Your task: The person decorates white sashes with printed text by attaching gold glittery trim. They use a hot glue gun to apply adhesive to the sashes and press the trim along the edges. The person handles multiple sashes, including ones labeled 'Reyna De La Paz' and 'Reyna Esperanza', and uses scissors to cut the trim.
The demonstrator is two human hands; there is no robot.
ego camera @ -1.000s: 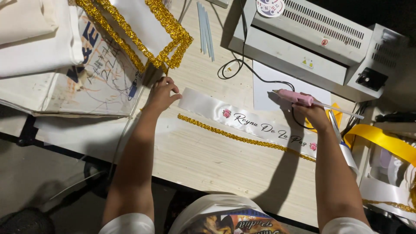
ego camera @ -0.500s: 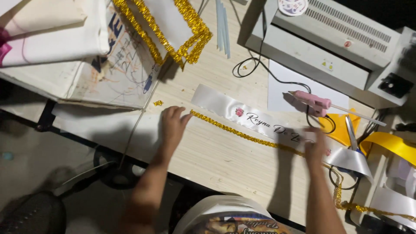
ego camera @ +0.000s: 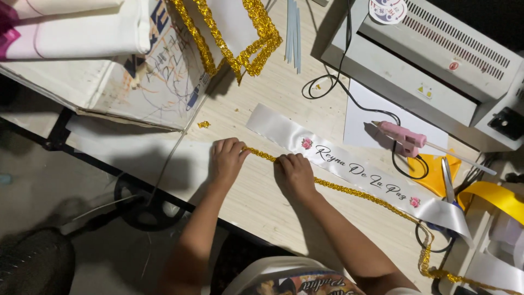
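**Both hands pinned on the gold trim along the sash edge**

So the white satin sash [ego camera: 349, 164] lies flat on the wooden table [ego camera: 256, 202], its long axis running diagonally from just above the fingers away toward the lower right. The gold glitter trim [ego camera: 355, 191] follows the sash's near edge on the same diagonal, so the two run parallel and touching.

Left hand [ego camera: 226, 159] sits at the trim's upper-left end, fingers curled down and close together on it, tips pressing the strip. Right hand [ego camera: 296, 173] is just beside it, fingers also bunched narrow, tips on the trim right where it meets the sash edge. Whether either one is pinching or only pressing down, I can't tell; the knuckles hide the tips.

Beyond the right fingertips, a pink glue gun [ego camera: 401, 136] rests on a white sheet, well apart from both hands. The trim's far end runs off the bottom right corner, and the sash's right end curls up there beside a yellow ribbon [ego camera: 494, 194].
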